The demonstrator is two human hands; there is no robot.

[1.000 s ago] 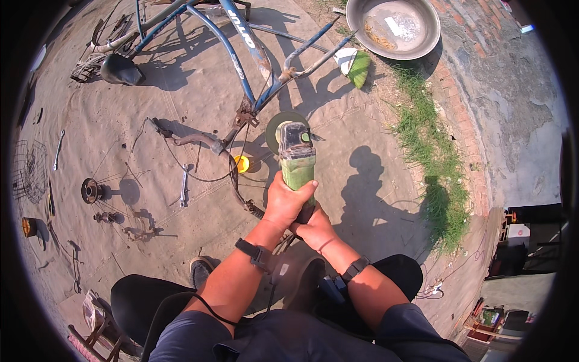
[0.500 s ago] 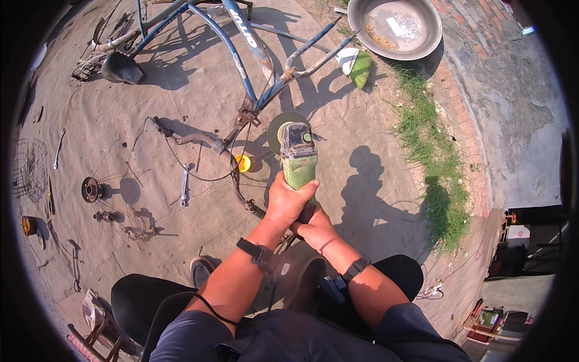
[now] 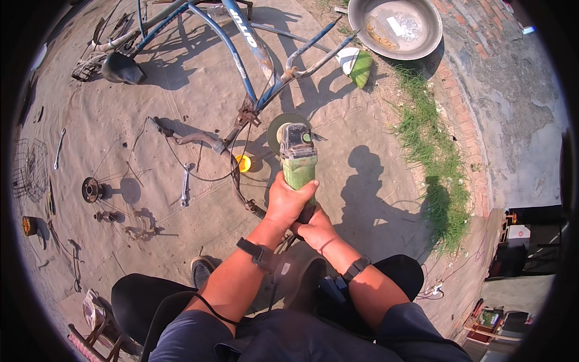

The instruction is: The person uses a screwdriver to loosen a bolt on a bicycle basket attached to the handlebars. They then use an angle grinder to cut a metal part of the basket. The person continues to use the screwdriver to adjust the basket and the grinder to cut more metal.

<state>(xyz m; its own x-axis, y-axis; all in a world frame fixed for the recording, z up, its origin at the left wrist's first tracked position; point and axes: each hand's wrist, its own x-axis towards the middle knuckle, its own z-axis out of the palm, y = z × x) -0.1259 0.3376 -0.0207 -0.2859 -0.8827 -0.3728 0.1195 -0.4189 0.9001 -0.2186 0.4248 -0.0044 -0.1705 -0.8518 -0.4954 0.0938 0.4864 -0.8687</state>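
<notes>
Both my hands are wrapped round a green and black angle grinder (image 3: pixel 300 163), held out in front of me. My left hand (image 3: pixel 288 202) grips the green body from the left, thumb across the top. Lower down, my right hand (image 3: pixel 315 228) closes round the rear of the grinder, its fingers partly hidden. A large thin disc (image 3: pixel 276 128) shows at the tool's head, mostly on its left side. Just beyond it lies a blue bicycle frame (image 3: pixel 265 84) with rusty handlebars (image 3: pixel 208 142) at its near end. The disc appears apart from the frame.
Left of the handlebars lie a wrench (image 3: pixel 184 186), a wheel hub (image 3: pixel 91 190) and a second wrench (image 3: pixel 60 148). A yellow round thing (image 3: pixel 242 163) sits beside the bars. Far off are a bicycle saddle (image 3: pixel 123 69) and a metal basin (image 3: pixel 422 51). Grass (image 3: pixel 431 151) grows at the right.
Hardly anything differs. My hands and the grinder keep the same place, and the bicycle frame has not moved.
</notes>
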